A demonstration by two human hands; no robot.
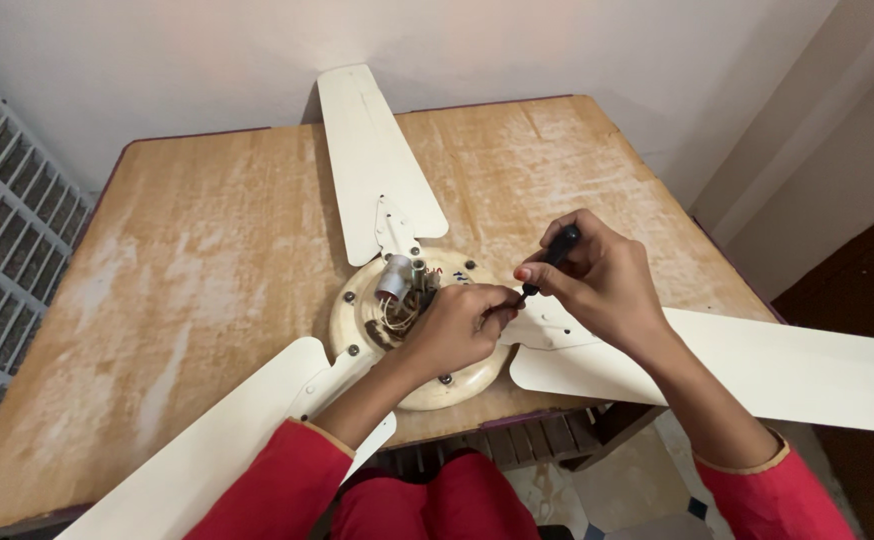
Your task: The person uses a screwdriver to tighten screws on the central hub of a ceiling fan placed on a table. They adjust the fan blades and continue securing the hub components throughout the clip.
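Red sleeves [287, 480] fill the near edge, both arms reaching over a worn wooden table [187, 270]. On it lies a cream three-bladed ceiling fan [377, 160], its round motor housing [357, 325] at the table's near edge with wires and a grey capacitor [394, 277] showing at the hub. Her left hand [454, 325] rests on the housing, fingers curled shut against the tip of a black-handled screwdriver [555, 250]. Her right hand [602, 280] grips the handle, just beside the left.
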